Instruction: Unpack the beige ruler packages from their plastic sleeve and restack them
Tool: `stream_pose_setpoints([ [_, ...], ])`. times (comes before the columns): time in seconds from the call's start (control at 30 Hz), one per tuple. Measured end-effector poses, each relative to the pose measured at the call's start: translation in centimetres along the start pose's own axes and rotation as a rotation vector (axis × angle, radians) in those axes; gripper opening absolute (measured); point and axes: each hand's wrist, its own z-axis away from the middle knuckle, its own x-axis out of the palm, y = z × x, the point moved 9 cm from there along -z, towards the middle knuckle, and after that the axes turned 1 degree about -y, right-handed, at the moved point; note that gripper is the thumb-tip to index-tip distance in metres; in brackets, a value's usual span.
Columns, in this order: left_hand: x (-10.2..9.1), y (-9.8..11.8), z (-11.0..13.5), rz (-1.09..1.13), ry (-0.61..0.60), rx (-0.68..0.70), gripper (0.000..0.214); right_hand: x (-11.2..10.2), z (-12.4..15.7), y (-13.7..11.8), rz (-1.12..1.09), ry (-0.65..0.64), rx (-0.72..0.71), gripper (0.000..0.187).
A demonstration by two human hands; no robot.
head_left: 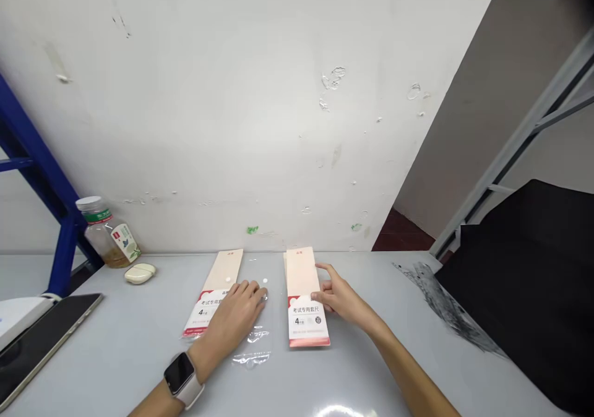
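Two hands working. Left hand (236, 312) flat, fingers together, pressing on ruler-set packet (221, 278); loose clear plastic (251, 358) just below. Right hand (336, 294) spread wide, touching side of second packet (301, 287). Both packets lie on table (116, 343). Packets look light, thin, bit bendy; long edges look best for holding.

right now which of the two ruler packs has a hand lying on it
The left exam ruler pack, set at a slant, with the left hand over its lower right part. The right exam ruler pack sits straighter, with the right hand only at its right edge.
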Motion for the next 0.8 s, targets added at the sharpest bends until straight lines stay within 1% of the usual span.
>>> stream_pose_setpoints([
  [0.1,0.0,0.2,-0.1,0.020,0.013,-0.014,0.037,1.4,0.2,0.2,-0.065,-0.062,0.046,0.072],
  [0.23,0.1,0.2,-0.1,0.060,0.019,-0.039,0.035,2.4,0.3,0.7,-0.026,-0.102,0.087,0.065],
  [0.37,0.1,0.4,-0.1,0.091,0.018,-0.034,0.030,2.7,0.3,1.0,-0.024,-0.112,0.076,0.062],
  [0.53,0.6,1.2,0.0,0.124,-0.028,0.026,0.032,3.3,0.1,0.8,-0.122,-0.137,0.029,0.059],
  [0.67,1.2,1.2,0.1,0.185,-0.071,0.008,0.030,4.4,-0.2,1.1,-0.247,-0.162,0.027,0.056],
  [0.8,1.5,1.3,0.2,0.211,-0.120,-0.018,0.026,5.9,-0.4,1.3,-0.308,-0.194,0.028,0.057],
])
